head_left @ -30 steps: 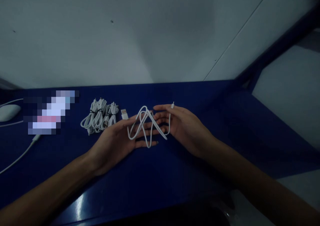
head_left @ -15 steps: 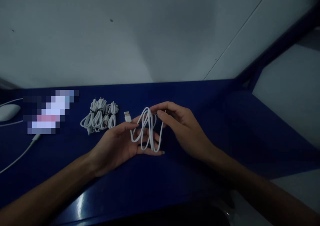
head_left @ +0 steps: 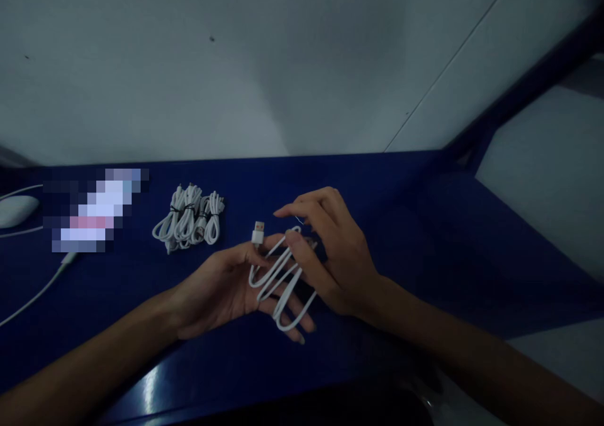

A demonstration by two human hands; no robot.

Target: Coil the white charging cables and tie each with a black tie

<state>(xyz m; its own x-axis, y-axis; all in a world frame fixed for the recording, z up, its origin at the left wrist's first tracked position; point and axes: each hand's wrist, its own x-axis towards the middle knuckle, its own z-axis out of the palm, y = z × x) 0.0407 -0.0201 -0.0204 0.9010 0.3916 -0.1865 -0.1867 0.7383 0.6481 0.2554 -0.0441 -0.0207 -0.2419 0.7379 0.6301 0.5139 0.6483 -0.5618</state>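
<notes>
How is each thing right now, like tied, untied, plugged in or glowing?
Held cable: looped, no tie visible
Plug: sticking up, unplugged
Bundled cables: coiled, with black ties
Screen: lit, blurred out
Left hand: palm up, holding the cable
Right hand: fingers bent, at the loops

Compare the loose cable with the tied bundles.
The loose cable spreads in open loops, no tie visible; the tied bundles are gathered by dark ties. The loose cable is being handled; the tied bundles lie on the blue table. Both are white.

The white cable [head_left: 292,285] (USB plug [head_left: 257,233] pointing away) lies loosely looped.
</notes>
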